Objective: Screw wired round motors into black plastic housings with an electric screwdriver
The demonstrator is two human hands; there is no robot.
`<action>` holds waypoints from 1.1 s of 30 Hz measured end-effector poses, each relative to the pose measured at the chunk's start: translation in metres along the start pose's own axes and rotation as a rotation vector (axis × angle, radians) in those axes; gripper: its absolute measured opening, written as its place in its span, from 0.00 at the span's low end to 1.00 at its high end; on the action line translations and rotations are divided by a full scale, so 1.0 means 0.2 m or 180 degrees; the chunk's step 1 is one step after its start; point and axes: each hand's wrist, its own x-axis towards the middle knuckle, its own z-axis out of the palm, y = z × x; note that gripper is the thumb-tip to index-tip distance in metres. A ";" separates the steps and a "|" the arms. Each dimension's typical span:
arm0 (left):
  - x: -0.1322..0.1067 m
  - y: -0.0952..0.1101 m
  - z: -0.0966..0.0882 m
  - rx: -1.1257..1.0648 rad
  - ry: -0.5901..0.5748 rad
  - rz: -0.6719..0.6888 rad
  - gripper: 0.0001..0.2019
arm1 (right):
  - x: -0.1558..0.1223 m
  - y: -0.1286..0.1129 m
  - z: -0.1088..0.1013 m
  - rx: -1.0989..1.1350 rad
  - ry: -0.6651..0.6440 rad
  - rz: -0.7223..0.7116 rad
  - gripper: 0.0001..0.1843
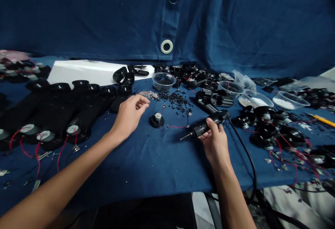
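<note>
My right hand [213, 139] is shut around the black handle of an electric soldering iron [206, 125], whose metal tip points left toward the cloth. A black power cord [247, 155] runs from the iron down over the table edge. My left hand [129, 113] hovers open with nothing visible in it, its fingertips close to a pile of small silver pieces [148, 94]. Between my hands sits a round black part with a pale centre [157, 120], trailing a thin red wire [176, 127]. Loose black bits [176, 100] lie scattered behind it.
A blue cloth [167, 168] covers the table, backed by a hanging blue sheet with a grommet [166, 46]. Rows of black wired parts [57, 112] fill the left, more [272, 131] lie right, and several clear plastic bowls [289, 100] stand behind. A yellow pencil [323, 120] lies far right.
</note>
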 end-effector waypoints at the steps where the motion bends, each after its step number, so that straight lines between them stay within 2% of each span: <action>1: -0.06 0.04 0.00 -0.0217 -0.0016 -0.0087 0.05 | -0.01 0.00 0.02 0.0154 -0.0158 0.0071 0.21; 4: -0.22 0.13 0.01 -0.0583 -0.0125 -0.0245 0.04 | -0.04 0.00 0.06 0.0423 -0.0460 0.0348 0.18; 9: -0.36 0.16 0.07 -0.0493 -0.0107 0.0017 0.03 | -0.07 0.03 0.10 0.0566 -0.0505 0.0610 0.17; 15: -0.39 0.17 0.12 -0.0615 0.0121 0.0258 0.02 | -0.09 0.05 0.13 0.0525 -0.0503 0.0636 0.17; 22: -0.41 0.15 0.14 -0.0605 0.0085 0.0297 0.02 | -0.11 0.05 0.13 0.0422 -0.0486 0.0686 0.16; 33: -0.44 0.14 0.17 -0.0486 0.0311 0.0595 0.05 | -0.12 0.04 0.14 0.0295 -0.0424 0.0798 0.17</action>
